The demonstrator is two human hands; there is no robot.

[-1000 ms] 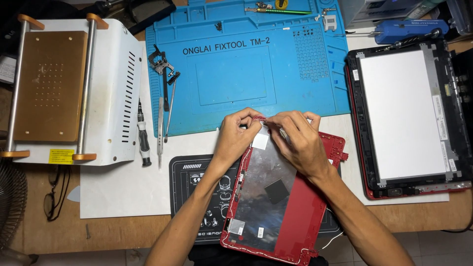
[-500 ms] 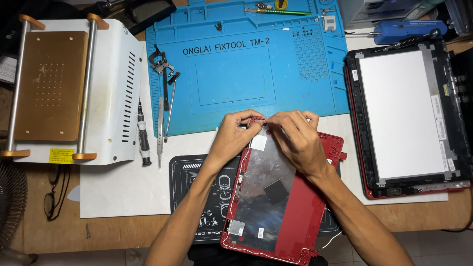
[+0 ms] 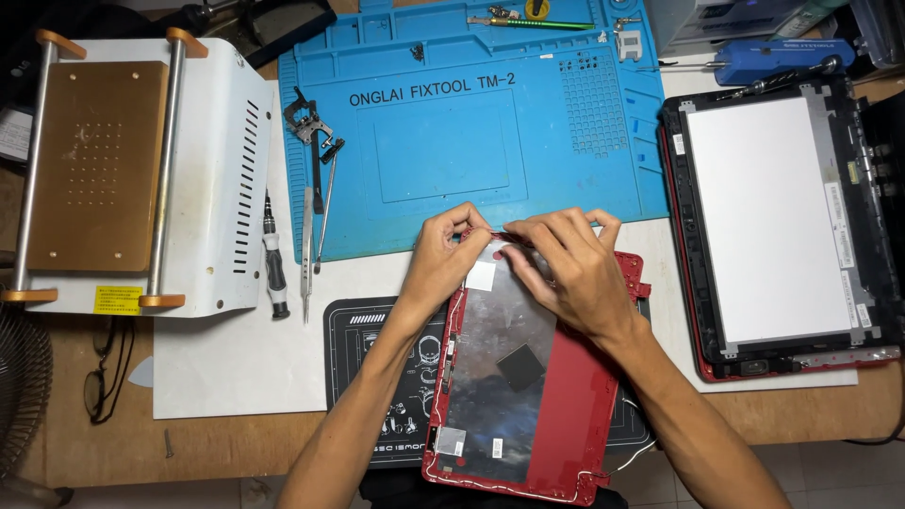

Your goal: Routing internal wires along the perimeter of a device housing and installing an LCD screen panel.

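Hands meet at the far edge of our red lid (image 3: 575, 415), which lies tilted on the counter (image 3: 236, 443) just below the blue mat (image 3: 452, 132). Our left hand (image 3: 441, 259) pinches that edge with curled fingers; our right hand (image 3: 570, 269) presses bent fingertips there. A screen panel (image 3: 768, 217) rests well right.

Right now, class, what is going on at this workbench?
A person works with both bare hands on a red laptop lid shell lying inside-up on a black mat. The left hand and right hand pinch at something small at the shell's far edge, near a white patch. A blue work mat lies beyond, and a detached screen panel to the right.
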